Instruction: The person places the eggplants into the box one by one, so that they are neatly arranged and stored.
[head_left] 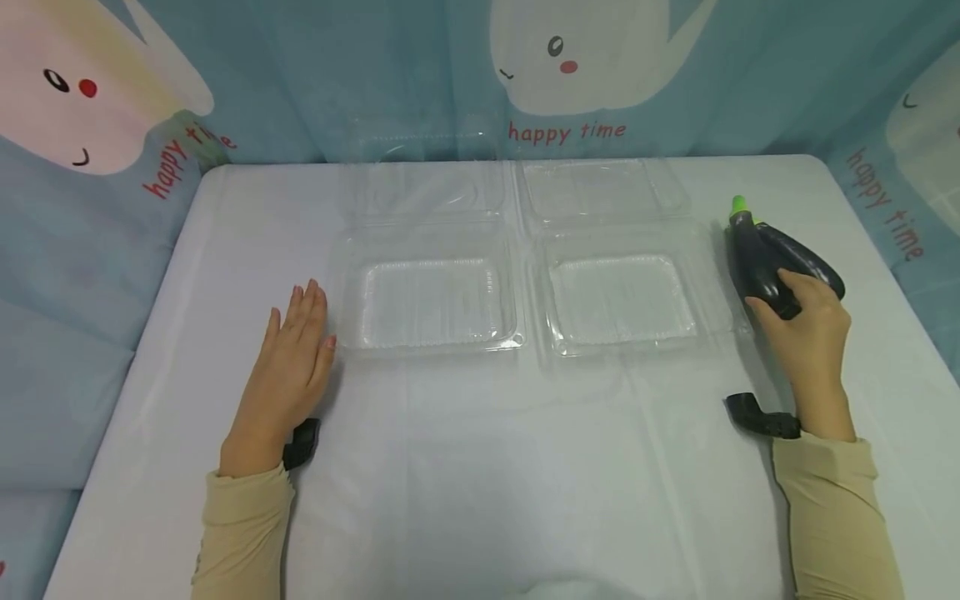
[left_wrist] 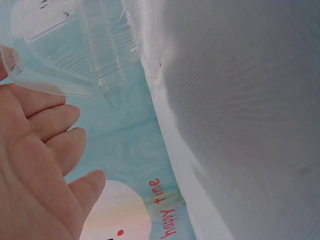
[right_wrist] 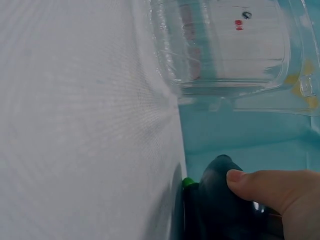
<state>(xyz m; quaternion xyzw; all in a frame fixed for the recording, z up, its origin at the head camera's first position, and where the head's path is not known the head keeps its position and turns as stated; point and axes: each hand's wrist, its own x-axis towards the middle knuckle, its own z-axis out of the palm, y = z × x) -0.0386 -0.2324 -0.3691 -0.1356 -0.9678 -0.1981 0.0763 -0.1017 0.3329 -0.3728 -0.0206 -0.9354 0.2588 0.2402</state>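
Two dark purple eggplants with green stems lie side by side at the right of the table. My right hand (head_left: 810, 329) grips the rounded end of the nearer eggplant (head_left: 750, 254), thumb on one side and fingers on the other. The second eggplant (head_left: 806, 254) lies against it, partly behind the hand. In the right wrist view, the thumb presses on a dark eggplant (right_wrist: 217, 187). My left hand (head_left: 288, 367), fingers straight, is at the left edge of a clear plastic container (head_left: 517, 337). The left wrist view shows its fingertips by the container's wall.
A second clear container (head_left: 551, 346) stands to the right of the first. Both have their clear lids (head_left: 607, 192) folded back toward the curtain (head_left: 420, 75) behind the white table (head_left: 480, 467). Black wrist cameras (head_left: 757, 417) stick out inward from both wrists.
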